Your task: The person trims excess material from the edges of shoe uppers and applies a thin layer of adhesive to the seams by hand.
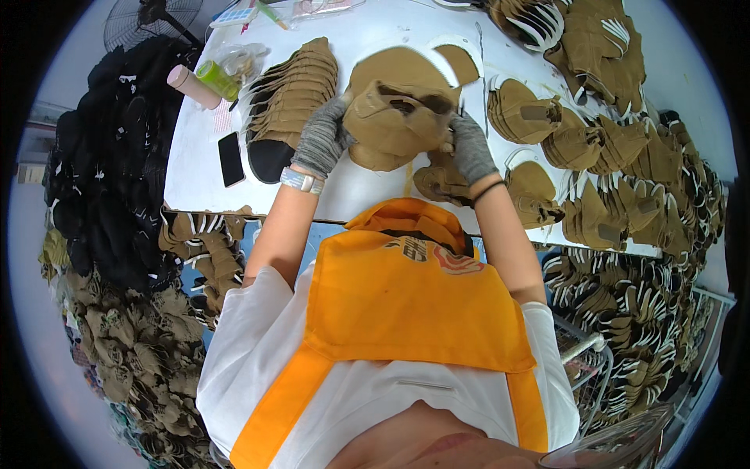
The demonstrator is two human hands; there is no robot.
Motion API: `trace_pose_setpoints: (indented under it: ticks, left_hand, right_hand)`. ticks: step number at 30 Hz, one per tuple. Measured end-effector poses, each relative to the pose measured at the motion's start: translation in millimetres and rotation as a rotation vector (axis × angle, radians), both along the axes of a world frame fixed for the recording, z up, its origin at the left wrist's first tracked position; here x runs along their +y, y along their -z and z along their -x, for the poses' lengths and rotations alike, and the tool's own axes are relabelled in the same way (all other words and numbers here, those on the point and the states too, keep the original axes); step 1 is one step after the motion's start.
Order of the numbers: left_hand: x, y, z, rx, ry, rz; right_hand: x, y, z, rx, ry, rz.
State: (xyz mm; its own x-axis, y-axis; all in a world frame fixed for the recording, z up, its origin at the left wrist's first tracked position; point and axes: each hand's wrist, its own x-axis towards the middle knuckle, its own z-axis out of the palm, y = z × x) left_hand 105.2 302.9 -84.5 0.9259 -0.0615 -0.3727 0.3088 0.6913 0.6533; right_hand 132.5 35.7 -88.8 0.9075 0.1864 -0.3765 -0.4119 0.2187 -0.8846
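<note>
Between my hands is a brown cloth cap crown (pixel 398 117), held above the white table with a dark opening facing up. My left hand (pixel 324 137), in a grey knit glove, grips its left edge. My right hand (pixel 470 148), gloved alike, pinches its right edge; the fingertips are partly hidden by the cloth. Behind it, flat on the table, lie brown pieces with a white curved edge (pixel 447 66). Another folded brown piece (pixel 441 181) rests below my right hand. A stack of brown curved visor-like pieces (pixel 293 98) stands left of my left hand.
On the white table (pixel 199 168) at left are a black phone (pixel 231 159), a pink bottle (pixel 193 86) and a green container (pixel 216 80). Stacked brown cap pieces (pixel 525 112) cover the right side. Black piles (pixel 105 172) and camouflage piles (pixel 137 344) stand at left, a fan (pixel 148 19) behind.
</note>
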Motion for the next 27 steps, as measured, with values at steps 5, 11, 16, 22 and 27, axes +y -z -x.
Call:
trace_pose_setpoints:
  ticks: [5, 11, 16, 22, 27]
  left_hand:
    - [8, 70, -13, 0.178, 0.024, 0.098]
    - [26, 94, -29, 0.077, 0.146, -0.146]
    - [28, 127, -38, 0.073, 0.234, -0.532]
    - [15, 105, -14, -0.057, 0.026, -0.665]
    - [7, 103, -12, -0.086, -0.058, -0.525]
  right_hand:
    - [34, 21, -15, 0.123, 0.153, 0.262]
    - [35, 23, -21, 0.095, 0.065, 0.434]
    - [24, 87, -18, 0.061, -0.010, 0.701]
    - [31, 75, -8, -0.073, 0.079, 0.626]
    - [13, 95, -7, -0.065, 0.041, 0.579]
